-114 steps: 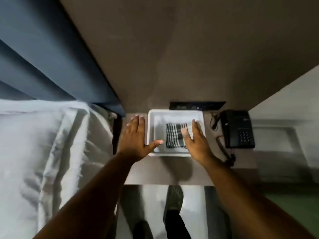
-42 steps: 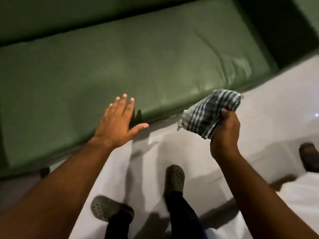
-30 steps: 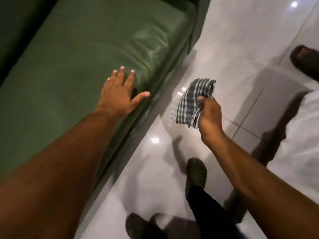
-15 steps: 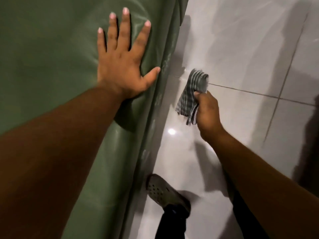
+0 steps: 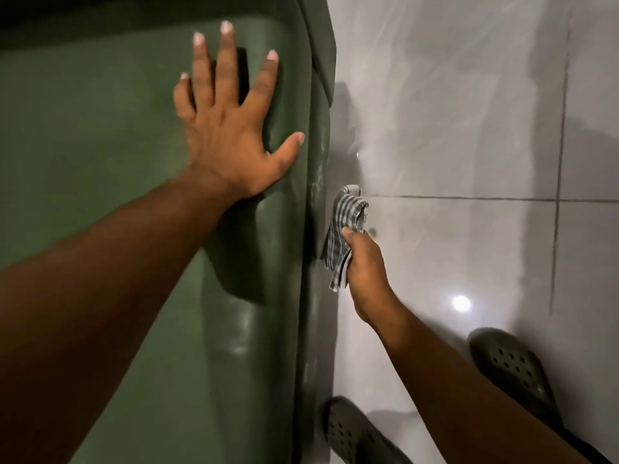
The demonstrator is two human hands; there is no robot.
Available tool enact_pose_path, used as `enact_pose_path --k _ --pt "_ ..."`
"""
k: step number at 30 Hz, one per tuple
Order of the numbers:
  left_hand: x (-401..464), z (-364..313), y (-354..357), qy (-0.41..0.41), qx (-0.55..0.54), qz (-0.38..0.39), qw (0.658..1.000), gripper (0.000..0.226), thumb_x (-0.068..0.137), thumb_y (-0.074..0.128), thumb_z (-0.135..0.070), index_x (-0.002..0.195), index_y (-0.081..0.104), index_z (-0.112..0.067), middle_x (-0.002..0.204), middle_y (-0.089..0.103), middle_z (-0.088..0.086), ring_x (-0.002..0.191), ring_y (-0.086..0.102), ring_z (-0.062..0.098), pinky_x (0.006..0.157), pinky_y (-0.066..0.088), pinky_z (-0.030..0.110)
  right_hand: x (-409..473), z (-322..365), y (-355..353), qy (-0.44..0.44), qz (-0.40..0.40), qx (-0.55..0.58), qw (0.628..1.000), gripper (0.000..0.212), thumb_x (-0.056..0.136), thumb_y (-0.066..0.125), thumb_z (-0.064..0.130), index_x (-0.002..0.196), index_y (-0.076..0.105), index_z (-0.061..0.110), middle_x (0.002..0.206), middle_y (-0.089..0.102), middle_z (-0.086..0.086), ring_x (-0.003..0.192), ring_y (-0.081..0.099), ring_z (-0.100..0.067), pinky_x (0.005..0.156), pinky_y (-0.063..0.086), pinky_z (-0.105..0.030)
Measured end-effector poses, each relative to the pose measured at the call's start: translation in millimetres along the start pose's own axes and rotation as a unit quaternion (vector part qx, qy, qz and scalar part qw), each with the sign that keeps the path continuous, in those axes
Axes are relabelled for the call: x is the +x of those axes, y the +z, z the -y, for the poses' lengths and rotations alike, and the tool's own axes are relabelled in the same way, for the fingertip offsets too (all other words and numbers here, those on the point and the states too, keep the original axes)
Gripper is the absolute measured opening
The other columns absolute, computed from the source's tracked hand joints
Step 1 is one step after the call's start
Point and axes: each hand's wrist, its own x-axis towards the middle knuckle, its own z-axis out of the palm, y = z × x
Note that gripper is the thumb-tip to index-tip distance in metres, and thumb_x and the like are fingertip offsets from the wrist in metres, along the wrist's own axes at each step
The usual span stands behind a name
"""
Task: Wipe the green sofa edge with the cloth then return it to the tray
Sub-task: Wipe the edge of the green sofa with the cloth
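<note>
The green sofa (image 5: 100, 145) fills the left half of the head view, and its front edge (image 5: 315, 202) runs top to bottom through the middle. My left hand (image 5: 231, 135) lies flat on the seat cushion, fingers spread, pressing a dent into it. My right hand (image 5: 363, 266) grips a grey-and-white checked cloth (image 5: 343, 229), bunched and held upright against the sofa's front edge. The tray is out of view.
Glossy grey floor tiles (image 5: 469, 128) cover the right half, with a bright light reflection (image 5: 461, 303). My two feet in dark perforated clogs (image 5: 509, 366) (image 5: 351, 433) stand on the tiles close to the sofa.
I took the cloth from the tray and turned to the sofa. Over the last half second my right hand brought the cloth left onto the sofa's front edge; my left hand stays pressed on the cushion.
</note>
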Motion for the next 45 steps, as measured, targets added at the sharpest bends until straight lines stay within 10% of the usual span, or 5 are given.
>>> enact_pose_path --k 14,23,33,36,45 --pt "12 -3 37 -0.005 0.011 -0.068 0.998 0.088 0.084 0.034 -0.069 0.157 0.013 -0.024 0.164 0.011 0.022 0.151 0.008 0.043 0.119 0.009 0.063 82 36 37 0.018 0.002 0.071 0.997 0.04 0.097 0.044 0.047 0.105 0.07 0.018 0.104 0.075 -0.007 0.099 0.07 -0.024 0.091 0.056 -0.04" --pt "13 -2 52 0.016 0.021 -0.137 0.99 0.086 0.086 0.038 -0.065 0.156 0.018 -0.019 0.16 0.017 0.026 0.149 0.015 0.047 0.118 0.014 0.064 112 29 67 -0.094 0.09 0.002 0.992 0.061 0.075 0.041 0.08 0.132 0.024 0.068 0.162 0.013 0.015 0.149 0.005 -0.006 0.124 0.008 -0.047" --pt "16 1 55 0.041 -0.013 -0.154 0.987 0.083 0.088 0.038 -0.062 0.151 0.024 -0.009 0.154 0.021 0.038 0.144 0.02 0.056 0.109 0.02 0.076 252 82 79 -0.142 0.06 -0.021 0.988 0.073 0.09 0.029 0.067 0.151 0.019 0.028 0.162 0.019 0.005 0.148 0.017 -0.011 0.122 0.013 -0.049" --pt "16 -2 53 0.029 -0.002 -0.146 0.989 0.085 0.087 0.036 -0.063 0.152 0.02 -0.011 0.156 0.019 0.036 0.146 0.016 0.053 0.114 0.014 0.071 236 45 62 -0.076 0.106 0.073 0.989 0.059 0.099 0.021 0.059 0.151 0.009 0.034 0.157 0.019 0.015 0.141 0.021 -0.001 0.108 0.014 -0.019" --pt "16 -3 50 0.021 0.028 -0.129 0.991 0.088 0.087 0.034 -0.065 0.154 0.017 -0.011 0.158 0.015 0.035 0.148 0.012 0.05 0.118 0.01 0.065 154 1 68 -0.25 0.072 -0.108 0.96 0.053 0.089 0.027 0.055 0.138 0.006 0.057 0.161 0.0 0.009 0.151 -0.006 -0.017 0.122 -0.001 -0.055"
